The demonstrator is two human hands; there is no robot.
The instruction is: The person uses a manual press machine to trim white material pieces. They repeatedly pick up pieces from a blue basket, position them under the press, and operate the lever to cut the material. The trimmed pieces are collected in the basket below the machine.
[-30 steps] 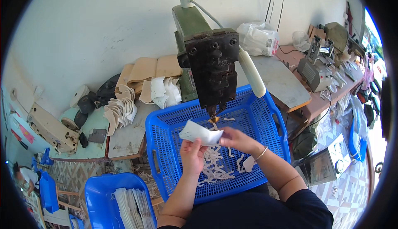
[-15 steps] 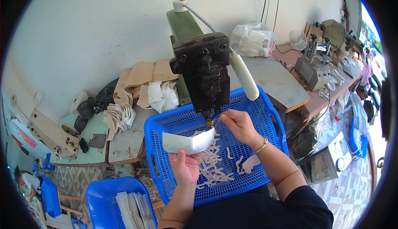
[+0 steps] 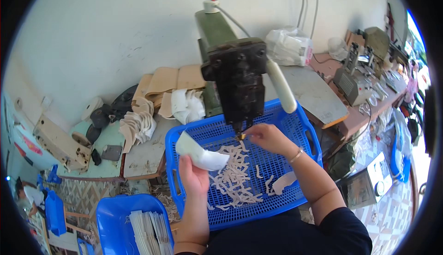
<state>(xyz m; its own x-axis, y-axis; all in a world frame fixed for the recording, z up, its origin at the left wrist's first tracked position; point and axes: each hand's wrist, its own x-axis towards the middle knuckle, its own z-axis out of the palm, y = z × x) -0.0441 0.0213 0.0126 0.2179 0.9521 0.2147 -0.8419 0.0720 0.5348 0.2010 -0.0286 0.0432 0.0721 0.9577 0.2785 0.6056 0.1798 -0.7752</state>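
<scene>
- Since the earlier frame, the white piece (image 3: 200,154) has come away from the metal tip (image 3: 241,137), going left and tilting up at its left end; the work at the tip seems paused, the piece being apart from it.
- The piece, bent along a fold, is in the air above the blue basket (image 3: 295,128), below and to the left of the tip.
- Left hand (image 3: 194,177): its fingers hold the piece by its lower left part, the thumb on the near side.
- Right hand (image 3: 268,138): now off the piece, just beside the tip, its fingers drawn narrow together; whether a thin strip is between them, one cannot tell.
- Below both hands, thin pale scraps (image 3: 235,176) lie heaped in the basket, with a larger pale offcut (image 3: 284,183) towards its right side.
- Above the basket hangs the black machine head (image 3: 240,84), on a green arm (image 3: 216,26).
- Further left, curved pieces (image 3: 137,122) and tan sheets (image 3: 161,82) lie on the worktop (image 3: 143,163).
- Lower left, a blue tub (image 3: 113,209) holds upright white sheets (image 3: 150,232).
</scene>
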